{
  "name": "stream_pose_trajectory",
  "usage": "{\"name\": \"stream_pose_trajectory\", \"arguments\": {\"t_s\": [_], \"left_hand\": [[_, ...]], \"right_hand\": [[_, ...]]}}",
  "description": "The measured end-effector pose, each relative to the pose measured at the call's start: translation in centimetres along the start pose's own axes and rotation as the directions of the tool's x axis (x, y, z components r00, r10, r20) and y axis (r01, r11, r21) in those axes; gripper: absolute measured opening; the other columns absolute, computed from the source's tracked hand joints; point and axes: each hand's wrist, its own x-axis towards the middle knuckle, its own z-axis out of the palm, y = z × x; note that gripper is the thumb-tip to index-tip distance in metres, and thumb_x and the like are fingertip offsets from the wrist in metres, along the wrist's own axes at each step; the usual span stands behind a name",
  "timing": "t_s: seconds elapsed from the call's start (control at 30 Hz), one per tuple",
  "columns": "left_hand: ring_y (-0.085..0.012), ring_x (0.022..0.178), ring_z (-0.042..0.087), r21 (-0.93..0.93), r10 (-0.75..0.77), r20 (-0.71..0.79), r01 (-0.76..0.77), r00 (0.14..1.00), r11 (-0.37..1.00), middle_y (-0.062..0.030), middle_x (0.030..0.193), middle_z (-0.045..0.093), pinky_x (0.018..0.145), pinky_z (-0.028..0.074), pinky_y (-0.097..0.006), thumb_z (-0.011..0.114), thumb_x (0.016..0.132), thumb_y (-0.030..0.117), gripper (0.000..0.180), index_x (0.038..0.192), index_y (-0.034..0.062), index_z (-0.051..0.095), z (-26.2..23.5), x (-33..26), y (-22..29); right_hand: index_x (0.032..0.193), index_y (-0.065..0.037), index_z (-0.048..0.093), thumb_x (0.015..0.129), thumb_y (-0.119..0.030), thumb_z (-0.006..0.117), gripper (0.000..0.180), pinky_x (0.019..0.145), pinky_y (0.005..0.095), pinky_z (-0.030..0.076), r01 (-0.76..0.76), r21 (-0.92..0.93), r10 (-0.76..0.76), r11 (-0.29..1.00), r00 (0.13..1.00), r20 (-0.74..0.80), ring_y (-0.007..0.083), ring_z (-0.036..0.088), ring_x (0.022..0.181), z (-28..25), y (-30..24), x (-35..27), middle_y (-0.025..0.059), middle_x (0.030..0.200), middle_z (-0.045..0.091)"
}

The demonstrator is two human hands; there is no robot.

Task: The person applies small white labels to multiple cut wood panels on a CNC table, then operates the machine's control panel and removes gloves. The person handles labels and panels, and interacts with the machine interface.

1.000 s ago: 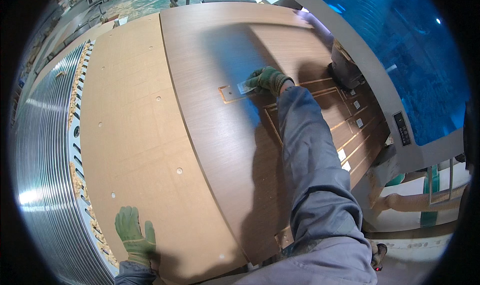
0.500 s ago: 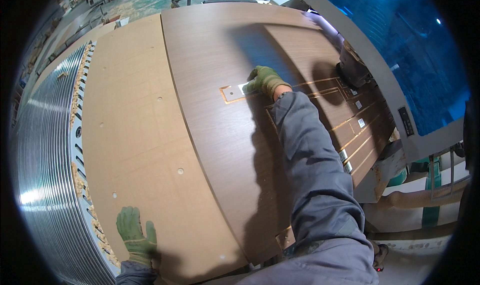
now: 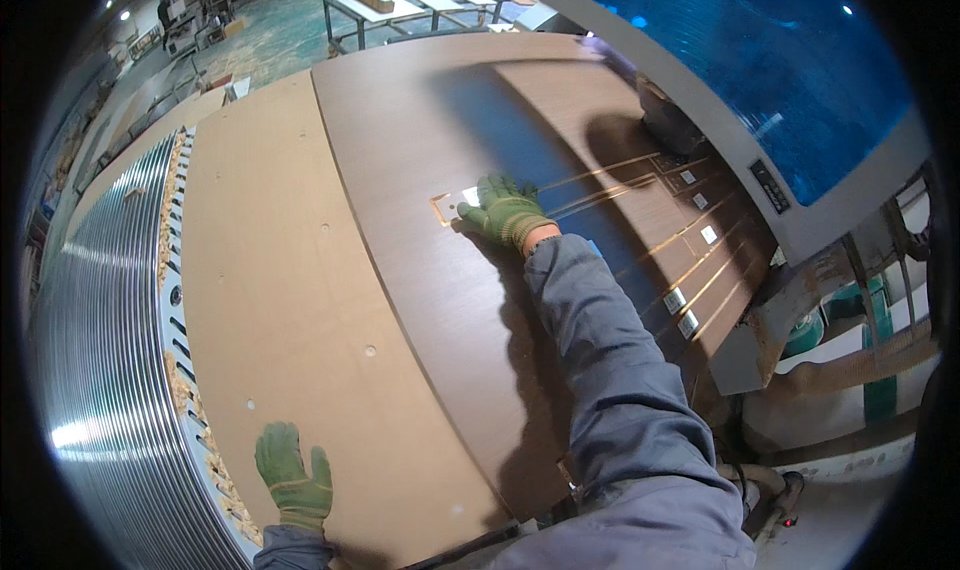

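My left hand (image 3: 293,473), in a green knit glove, lies flat with its fingers out on the near part of a bare light-brown board (image 3: 290,300). My right hand (image 3: 503,213), gloved alike, rests spread on a wood-grain brown panel (image 3: 400,150) beside that board. It partly covers a white label (image 3: 469,197) stuck on a small cut-out piece (image 3: 447,208) outlined in the panel. What lies under the palm is hidden. More small white labels (image 3: 708,235) sit on cut strips of the panel to the right, between light-coloured grooves.
A machine hood with a blue window (image 3: 770,80) overhangs the panel's right side. Ribbed metal rollers or bars (image 3: 110,310) run along the left, with sawdust (image 3: 175,370) at their edge. A white-topped rack (image 3: 400,8) stands beyond; another person (image 3: 165,15) is far off.
My right hand's bent fingers have spread out and now lie flat over the label. My left hand stays flat on the board. The whole view has shifted slightly.
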Motion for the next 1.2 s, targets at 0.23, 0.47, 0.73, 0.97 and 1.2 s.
{"name": "stream_pose_trajectory", "arguments": {"t_s": [0.23,0.47,0.73,0.97,1.2], "left_hand": [[-0.0412,0.142,0.038,-0.022,-0.015,-0.03,0.015,0.999,1.0,-0.0222,0.144,0.049,0.122,0.024,-0.055,0.065,0.095,0.03,0.055,0.139,-0.0008,0.053,0.9,-0.1,-0.2],[-0.0385,0.14,0.043,-0.061,0.035,-0.172,-0.046,0.984,0.997,-0.0201,0.142,0.053,0.12,0.028,-0.054,0.065,0.094,0.033,0.052,0.134,0.0006,0.057,1.8,0.1,-0.8],[-0.0355,0.137,0.047,-0.157,0.017,-0.193,-0.048,0.981,0.986,-0.0165,0.138,0.059,0.12,0.03,-0.05,0.065,0.092,0.039,0.054,0.134,0.0065,0.06,0.4,-0.2,-1.2],[-0.0342,0.151,0.032,-0.181,0.205,0.04,-0.194,0.978,0.964,-0.0186,0.158,0.043,0.127,0.016,-0.047,0.055,0.097,0.046,0.063,0.147,0.0079,0.052,-1.4,-6.7,-3.1],[-0.039,0.145,0.039,-0.244,0.395,-0.084,-0.403,0.915,0.882,-0.019,0.151,0.049,0.124,0.021,-0.052,0.065,0.093,0.043,0.063,0.145,0.0075,0.054,-1.7,-24.0,-6.2]], "right_hand": [[0.158,-0.003,0.034,0.099,-0.068,0.04,0.088,0.126,0.0518,0.009,0.098,-0.139,-0.133,0.985,0.952,-0.274,0.0377,0.019,0.156,1.4,-3.5,-8.1,0.0218,0.166,0.027],[0.144,-0.005,0.054,0.099,-0.037,0.063,0.056,0.115,0.0473,0.039,0.527,0.291,-0.292,0.799,0.762,-0.578,0.0387,0.05,0.137,2.8,-8.5,-33.8,0.0225,0.148,0.053],[0.115,-0.002,0.072,0.094,-0.028,0.072,0.034,0.091,0.0422,0.055,-0.022,0.605,0.323,0.796,0.861,-0.393,0.0358,0.069,0.106,11.2,-14.9,-67.4,0.0198,0.113,0.072],[0.116,-0.006,0.074,0.096,-0.033,0.069,0.034,0.087,0.0383,0.056,-0.35,0.645,0.534,0.679,0.839,-0.106,0.0289,0.071,0.101,19.3,-20.1,-82.5,0.0155,0.109,0.074],[0.113,-0.007,0.076,0.096,-0.037,0.067,0.035,0.093,0.0423,0.055,-0.121,0.683,0.388,0.72,0.887,-0.252,0.0347,0.069,0.108,20.4,-19.6,-84.1,0.0162,0.113,0.074]]}}
